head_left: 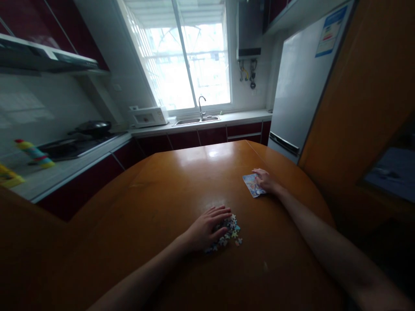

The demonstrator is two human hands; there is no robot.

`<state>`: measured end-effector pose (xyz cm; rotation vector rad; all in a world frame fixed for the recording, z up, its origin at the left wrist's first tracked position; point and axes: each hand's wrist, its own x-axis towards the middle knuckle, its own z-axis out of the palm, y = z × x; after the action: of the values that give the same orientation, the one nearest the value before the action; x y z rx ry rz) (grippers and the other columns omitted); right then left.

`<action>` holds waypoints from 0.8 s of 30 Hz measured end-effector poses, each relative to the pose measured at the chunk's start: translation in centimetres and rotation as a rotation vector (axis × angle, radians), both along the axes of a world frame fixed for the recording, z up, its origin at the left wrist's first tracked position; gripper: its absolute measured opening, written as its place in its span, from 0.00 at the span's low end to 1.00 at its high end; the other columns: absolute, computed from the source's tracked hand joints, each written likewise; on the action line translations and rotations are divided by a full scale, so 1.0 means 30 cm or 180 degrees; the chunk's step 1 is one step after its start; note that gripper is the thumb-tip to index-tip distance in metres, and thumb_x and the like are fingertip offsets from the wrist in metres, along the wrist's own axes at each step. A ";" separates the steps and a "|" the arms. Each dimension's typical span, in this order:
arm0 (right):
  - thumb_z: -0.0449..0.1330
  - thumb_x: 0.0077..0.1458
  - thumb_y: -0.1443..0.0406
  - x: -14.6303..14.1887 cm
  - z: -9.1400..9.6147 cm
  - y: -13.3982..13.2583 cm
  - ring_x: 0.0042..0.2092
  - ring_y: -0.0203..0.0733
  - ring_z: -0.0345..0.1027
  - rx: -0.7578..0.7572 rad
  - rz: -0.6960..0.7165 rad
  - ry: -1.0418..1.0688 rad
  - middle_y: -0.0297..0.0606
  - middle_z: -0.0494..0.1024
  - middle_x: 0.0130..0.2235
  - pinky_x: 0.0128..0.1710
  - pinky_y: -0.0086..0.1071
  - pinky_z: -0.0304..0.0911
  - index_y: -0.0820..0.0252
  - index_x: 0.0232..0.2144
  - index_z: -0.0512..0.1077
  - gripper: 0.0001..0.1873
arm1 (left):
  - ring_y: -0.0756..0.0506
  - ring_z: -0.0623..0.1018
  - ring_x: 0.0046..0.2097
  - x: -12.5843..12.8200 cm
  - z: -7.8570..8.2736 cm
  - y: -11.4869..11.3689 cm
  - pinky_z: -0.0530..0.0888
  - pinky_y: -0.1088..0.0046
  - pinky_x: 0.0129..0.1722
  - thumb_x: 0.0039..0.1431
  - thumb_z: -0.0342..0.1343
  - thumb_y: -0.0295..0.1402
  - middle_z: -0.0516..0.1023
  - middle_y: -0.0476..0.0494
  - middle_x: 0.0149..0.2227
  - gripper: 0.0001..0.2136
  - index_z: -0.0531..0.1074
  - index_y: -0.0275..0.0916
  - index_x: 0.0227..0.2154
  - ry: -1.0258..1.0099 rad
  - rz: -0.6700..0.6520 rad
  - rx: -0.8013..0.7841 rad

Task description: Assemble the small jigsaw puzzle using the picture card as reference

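Note:
My left hand [210, 226] lies over a small heap of jigsaw puzzle pieces [231, 226], its fingers stretched out and touching the top of the pile. The palm hides part of the heap. A few pieces have strayed to its right side. Farther away and to the right, my right hand [264, 180] holds the right edge of a picture card [251, 185], with its thumb over the print. The card is mostly blue with an orange patch and lies at or close to the tabletop. Fine details of its picture are too small to make out.
Both hands are over a rounded wooden table [155, 194]. Beyond it run a counter with a sink [194, 122] and a white microwave [149, 116]. At left is a stove with a dark pan [94, 127] and a yellow bottle [34, 153]; at right, a fridge [301, 82].

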<state>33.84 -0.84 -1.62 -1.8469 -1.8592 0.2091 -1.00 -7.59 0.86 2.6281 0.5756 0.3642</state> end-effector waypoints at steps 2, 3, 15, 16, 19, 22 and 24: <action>0.52 0.61 0.65 0.016 -0.016 0.007 0.65 0.47 0.58 -0.0103 0.0072 -0.0078 0.47 0.68 0.63 0.64 0.40 0.50 0.64 0.59 0.69 0.25 | 0.39 0.62 0.68 0.000 -0.002 0.002 0.58 0.50 0.68 0.68 0.51 0.41 0.65 0.42 0.65 0.22 0.64 0.47 0.63 -0.0007 -0.0015 -0.0013; 0.54 0.60 0.63 0.011 -0.023 0.007 0.65 0.47 0.58 -0.0133 0.0129 -0.0119 0.45 0.68 0.63 0.64 0.40 0.49 0.62 0.59 0.69 0.25 | 0.39 0.62 0.68 0.000 -0.002 0.001 0.58 0.50 0.68 0.68 0.51 0.41 0.65 0.42 0.65 0.22 0.64 0.48 0.63 -0.0017 -0.0014 -0.0021; 0.54 0.62 0.58 -0.138 -0.066 -0.204 0.65 0.48 0.56 -0.0001 0.0437 -0.0405 0.45 0.66 0.64 0.65 0.40 0.49 0.60 0.59 0.70 0.26 | 0.35 0.60 0.68 0.007 0.000 -0.029 0.57 0.46 0.67 0.67 0.51 0.45 0.62 0.41 0.67 0.24 0.64 0.48 0.63 0.0006 0.0113 -0.0053; 0.53 0.62 0.58 -0.141 -0.068 -0.218 0.66 0.48 0.55 0.0010 0.0440 -0.0363 0.45 0.65 0.65 0.65 0.41 0.49 0.60 0.59 0.70 0.26 | 0.35 0.60 0.68 0.012 -0.001 -0.031 0.57 0.45 0.67 0.67 0.51 0.45 0.61 0.41 0.67 0.23 0.64 0.48 0.63 0.0039 0.0170 -0.0076; 0.52 0.62 0.60 -0.155 -0.053 -0.235 0.67 0.50 0.51 0.0217 0.0229 -0.0211 0.45 0.64 0.65 0.67 0.46 0.46 0.61 0.58 0.70 0.25 | 0.35 0.59 0.69 0.028 -0.004 -0.047 0.55 0.44 0.67 0.67 0.51 0.46 0.61 0.43 0.67 0.24 0.64 0.50 0.63 0.0093 0.0222 -0.0115; 0.49 0.63 0.62 -0.201 -0.006 -0.248 0.67 0.49 0.52 0.0657 0.0038 0.0003 0.45 0.66 0.63 0.67 0.47 0.45 0.61 0.55 0.72 0.22 | 0.35 0.58 0.69 0.041 -0.004 -0.085 0.55 0.44 0.67 0.65 0.53 0.48 0.62 0.46 0.67 0.25 0.63 0.52 0.63 0.0098 0.0076 -0.0065; 0.47 0.64 0.63 -0.259 0.033 -0.278 0.65 0.47 0.56 0.0890 0.0169 0.0287 0.45 0.69 0.61 0.66 0.44 0.50 0.59 0.51 0.75 0.20 | 0.34 0.58 0.69 0.045 -0.006 -0.120 0.55 0.45 0.68 0.62 0.56 0.48 0.61 0.46 0.67 0.27 0.63 0.52 0.63 0.0114 -0.0005 0.0017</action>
<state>26.08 -9.16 -0.63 -1.5751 -1.7766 0.0461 0.34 -11.21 0.69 2.6451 0.5848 0.3191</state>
